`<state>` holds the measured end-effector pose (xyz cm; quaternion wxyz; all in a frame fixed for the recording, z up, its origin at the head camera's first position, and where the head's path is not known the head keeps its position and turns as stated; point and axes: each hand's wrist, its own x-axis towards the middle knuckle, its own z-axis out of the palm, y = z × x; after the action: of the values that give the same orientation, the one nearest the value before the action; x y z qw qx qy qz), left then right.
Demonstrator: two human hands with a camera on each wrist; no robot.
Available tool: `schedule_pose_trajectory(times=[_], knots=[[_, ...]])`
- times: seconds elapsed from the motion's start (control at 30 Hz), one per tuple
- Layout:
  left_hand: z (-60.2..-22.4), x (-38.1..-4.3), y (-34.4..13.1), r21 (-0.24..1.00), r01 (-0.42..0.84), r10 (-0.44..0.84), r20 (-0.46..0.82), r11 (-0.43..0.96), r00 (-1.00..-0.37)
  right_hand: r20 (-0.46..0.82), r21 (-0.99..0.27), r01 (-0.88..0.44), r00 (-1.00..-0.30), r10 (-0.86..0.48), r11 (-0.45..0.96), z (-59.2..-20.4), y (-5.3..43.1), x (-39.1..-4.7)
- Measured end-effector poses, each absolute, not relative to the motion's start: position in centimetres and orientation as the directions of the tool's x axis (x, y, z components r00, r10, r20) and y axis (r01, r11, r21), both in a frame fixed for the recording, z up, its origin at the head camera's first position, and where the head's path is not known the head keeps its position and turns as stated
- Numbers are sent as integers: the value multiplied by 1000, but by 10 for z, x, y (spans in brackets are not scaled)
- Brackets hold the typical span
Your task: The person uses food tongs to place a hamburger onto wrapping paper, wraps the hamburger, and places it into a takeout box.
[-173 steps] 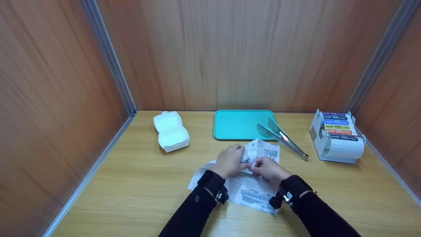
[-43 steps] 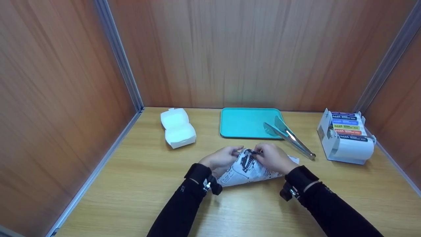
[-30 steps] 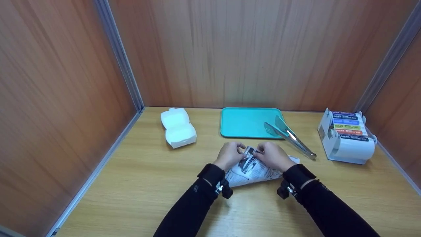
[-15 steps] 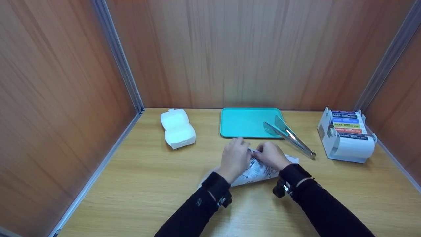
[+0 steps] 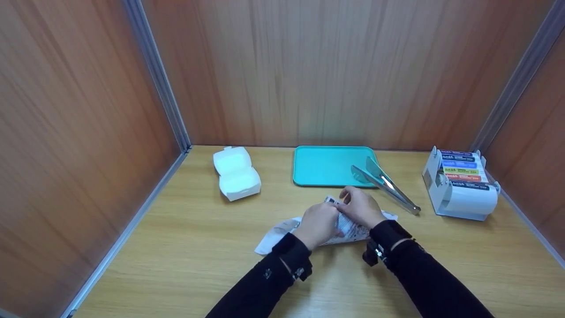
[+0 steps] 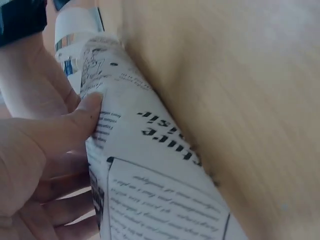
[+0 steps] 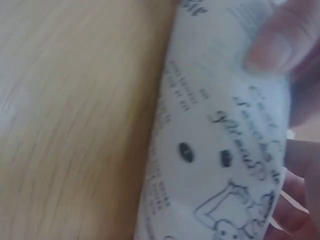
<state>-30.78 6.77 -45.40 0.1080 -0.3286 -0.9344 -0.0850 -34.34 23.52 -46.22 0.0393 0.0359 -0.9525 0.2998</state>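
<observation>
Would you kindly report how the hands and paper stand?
Left hand, right hand gripping printed paper. Paper folded, left end sticking out. Tongs beyond, not blocking.

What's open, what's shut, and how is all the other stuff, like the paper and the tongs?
Printed paper: folded into a long shape, left end loose
Left hand: holding the paper, thumb on top
Right hand: holding the paper too
White box: open, lid tipped back
Tongs: open, tips over the tray
Tray: lying flat
White dispenser: upright, colorful labels showing
</observation>
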Motion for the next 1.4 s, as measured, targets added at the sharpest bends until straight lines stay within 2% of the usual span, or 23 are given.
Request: schedule_pose_trajectory(times=[0.13, 0.23, 0.3, 0.43, 0.63, 0.8, 0.97, 1.1, 1.23, 1.3, 1.4], knots=[[-451, -313, 65, 145, 621, 596, 184, 770, -782, 253, -511, -187, -965, -61, 839, -470, 232, -342], [-452, -312, 64, 117, 639, 615, 188, 760, -766, 314, -494, -234, -946, -79, 837, -473, 230, -341], [-454, -310, 65, 73, 656, 633, 198, 752, -748, 313, -508, -244, -946, -87, 826, -475, 229, -342], [-458, -307, 69, 20, 672, 653, 216, 740, -726, 233, -570, -190, -970, -65, 800, -477, 232, -345], [-460, -306, 76, 68, 668, 646, 198, 741, -737, 143, -560, -139, -987, -70, 817, -488, 240, -350], [-458, -309, 74, 136, 654, 629, 186, 744, -755, 282, -524, -241, -954, -100, 817, -485, 240, -346], [-455, -314, 64, 189, 622, 595, 184, 760, -783, 393, -415, -413, -885, -250, 811, -476, 237, -335], [-453, -318, 58, 223, 598, 574, 168, 770, -802, 384, -348, -506, -845, -373, 789, -475, 238, -327], [-450, -321, 57, 221, 579, 567, 125, 785, -815, 378, -346, -568, -813, -443, 747, -477, 239, -323], [-449, -322, 58, 226, 574, 565, 110, 787, -818, 362, -360, -572, -814, -455, 737, -478, 239, -323], [-448, -320, 60, 244, 572, 567, 99, 783, -818, 286, -408, -520, -853, -436, 751, -481, 239, -323]])
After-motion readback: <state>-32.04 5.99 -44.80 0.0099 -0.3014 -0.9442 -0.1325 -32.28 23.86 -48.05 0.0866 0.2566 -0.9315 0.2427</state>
